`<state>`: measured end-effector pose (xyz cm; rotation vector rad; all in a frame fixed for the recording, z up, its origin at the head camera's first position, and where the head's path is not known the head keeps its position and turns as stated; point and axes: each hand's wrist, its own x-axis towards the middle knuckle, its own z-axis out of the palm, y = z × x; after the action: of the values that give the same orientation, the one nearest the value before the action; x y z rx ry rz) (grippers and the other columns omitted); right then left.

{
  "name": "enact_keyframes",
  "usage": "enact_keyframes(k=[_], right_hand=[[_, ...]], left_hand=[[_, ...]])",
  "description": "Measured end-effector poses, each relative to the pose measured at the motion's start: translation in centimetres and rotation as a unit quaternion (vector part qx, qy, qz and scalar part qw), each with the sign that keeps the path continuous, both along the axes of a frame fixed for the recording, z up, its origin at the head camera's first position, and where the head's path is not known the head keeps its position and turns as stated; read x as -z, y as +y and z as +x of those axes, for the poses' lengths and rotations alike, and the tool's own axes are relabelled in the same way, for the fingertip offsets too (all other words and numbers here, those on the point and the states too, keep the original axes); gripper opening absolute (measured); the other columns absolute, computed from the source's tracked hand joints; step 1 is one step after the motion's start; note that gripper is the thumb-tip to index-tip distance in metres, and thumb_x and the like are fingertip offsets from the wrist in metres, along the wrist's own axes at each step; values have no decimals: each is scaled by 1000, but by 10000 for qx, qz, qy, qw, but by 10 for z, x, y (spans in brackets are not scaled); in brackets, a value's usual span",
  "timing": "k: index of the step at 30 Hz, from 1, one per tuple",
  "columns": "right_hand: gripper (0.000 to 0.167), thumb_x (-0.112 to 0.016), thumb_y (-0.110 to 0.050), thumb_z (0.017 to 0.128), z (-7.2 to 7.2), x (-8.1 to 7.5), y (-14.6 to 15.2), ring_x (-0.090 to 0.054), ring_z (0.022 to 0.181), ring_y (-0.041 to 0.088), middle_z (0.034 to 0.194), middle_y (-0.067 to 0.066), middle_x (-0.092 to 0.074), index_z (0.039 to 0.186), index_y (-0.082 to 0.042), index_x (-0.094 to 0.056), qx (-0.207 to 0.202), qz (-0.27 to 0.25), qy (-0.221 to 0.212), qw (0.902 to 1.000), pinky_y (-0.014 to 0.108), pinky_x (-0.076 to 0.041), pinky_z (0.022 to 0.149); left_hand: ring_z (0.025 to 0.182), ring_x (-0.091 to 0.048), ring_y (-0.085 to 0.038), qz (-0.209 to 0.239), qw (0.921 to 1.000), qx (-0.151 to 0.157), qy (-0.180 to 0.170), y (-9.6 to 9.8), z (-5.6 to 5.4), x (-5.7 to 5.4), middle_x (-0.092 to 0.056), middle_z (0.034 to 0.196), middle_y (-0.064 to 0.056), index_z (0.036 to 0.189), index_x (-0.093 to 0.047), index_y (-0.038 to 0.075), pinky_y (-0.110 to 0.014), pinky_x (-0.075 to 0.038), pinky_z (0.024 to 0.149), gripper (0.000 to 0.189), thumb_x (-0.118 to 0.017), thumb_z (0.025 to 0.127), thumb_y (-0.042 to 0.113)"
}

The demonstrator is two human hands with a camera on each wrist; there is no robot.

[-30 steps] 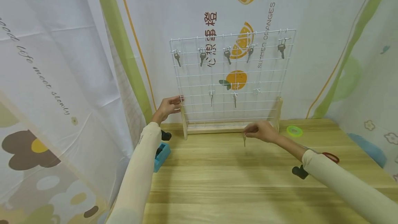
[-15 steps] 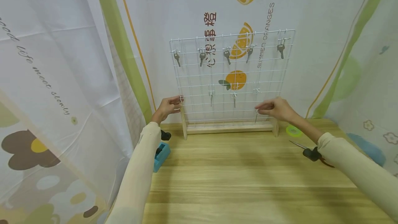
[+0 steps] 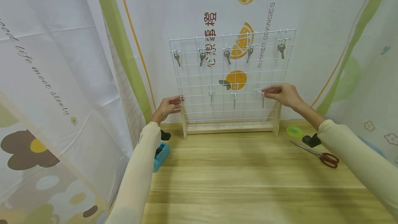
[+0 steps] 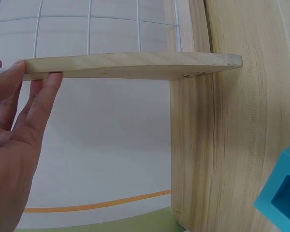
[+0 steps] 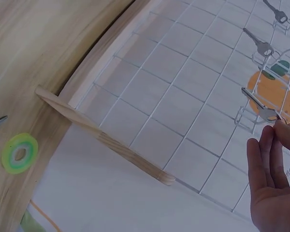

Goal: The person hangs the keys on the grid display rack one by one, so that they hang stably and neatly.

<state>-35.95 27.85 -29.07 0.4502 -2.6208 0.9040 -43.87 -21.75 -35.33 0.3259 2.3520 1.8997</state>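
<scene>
A white wire grid rack (image 3: 230, 73) stands upright on wooden side supports at the back of the table. My left hand (image 3: 168, 108) holds its left edge, with thumb and fingers either side of the wooden support (image 4: 130, 63) in the left wrist view. On the right, my right hand (image 3: 287, 95) pinches a key (image 3: 263, 101) by its head, blade hanging down. That key (image 5: 261, 108) is close beside a bare hook (image 3: 257, 91) of the lower row; contact is unclear. Two keys (image 3: 234, 100) hang on the lower hooks, and several keys (image 3: 227, 55) along the upper row.
Right of the rack lie a yellow-green tape roll (image 3: 294, 131) and red-handled scissors (image 3: 317, 154). A blue box-like holder (image 3: 161, 156) sits at the left, near my forearm. A printed curtain (image 3: 192, 6) hangs behind the rack.
My right hand has lifted the key from near the table, up and rightwards to the lower hook row. The left hand has stayed at the rack's edge.
</scene>
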Motion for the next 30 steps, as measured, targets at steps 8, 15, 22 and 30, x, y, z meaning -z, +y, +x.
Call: enact_keyframes(k=[8,15,22,30], right_hand=[[28,-76,-21,98,-11,-3,-9,-75,100,33,107,14,-78,120,-5,-78,-4,-91,-156,9998,9,-47,71],[26,-76,-17,97,-20,2,-13,-75,100,34,106,15,-78,119,-3,-78,75,-159,-142,9997,6,-45,70],[26,-75,-16,98,-25,6,-15,-74,103,37,108,17,-77,120,-1,-77,120,-220,-152,9996,9,-47,71],[26,-76,-13,97,-29,9,-19,-74,101,39,109,21,-76,119,2,-76,86,-268,-100,9996,5,-45,66]], left_hand=[[139,-53,-35,-30,10000,13,55,0,1,1,-53,153,-19,156,-46,6,-47,-52,107,54,-55,105,-6],[138,-54,-34,-28,10000,-18,66,-1,-1,1,-54,152,-18,155,-49,6,-46,-53,106,53,-55,104,-7],[139,-53,-35,-107,9999,58,106,0,2,-1,-52,153,-19,156,-46,5,-46,-53,107,54,-55,105,-6],[139,-53,-36,-80,9998,40,152,1,3,-1,-53,153,-19,155,-48,5,-48,-51,108,52,-55,105,-6]])
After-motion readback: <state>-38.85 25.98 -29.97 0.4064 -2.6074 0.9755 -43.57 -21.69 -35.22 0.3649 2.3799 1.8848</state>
